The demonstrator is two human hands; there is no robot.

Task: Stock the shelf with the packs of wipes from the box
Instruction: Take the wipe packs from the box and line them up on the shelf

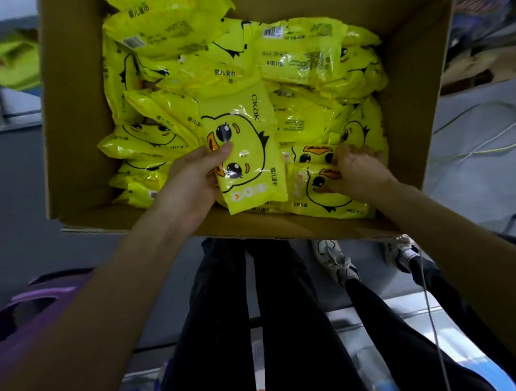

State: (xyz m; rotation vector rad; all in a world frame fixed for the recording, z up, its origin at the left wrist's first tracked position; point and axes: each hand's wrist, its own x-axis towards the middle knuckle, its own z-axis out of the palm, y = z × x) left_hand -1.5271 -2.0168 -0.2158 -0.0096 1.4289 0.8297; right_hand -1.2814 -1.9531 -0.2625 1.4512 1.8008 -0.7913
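- Head view: box heaped with yellow packs, no shelf in sight; stocking looks barely begun.
- Gripped in left hand: lifted pack; right hand curls fingers round second pack.

Wipe packs are glossy yellow plastic film, crinkled with glare spots; box is matt brown corrugated cardboard, walls 9 to 3 o'clock.

Over the cardboard box of yellow packs, the left hand grips one duck-printed pack; the right hand grasps another pack inside, near the box's front wall.
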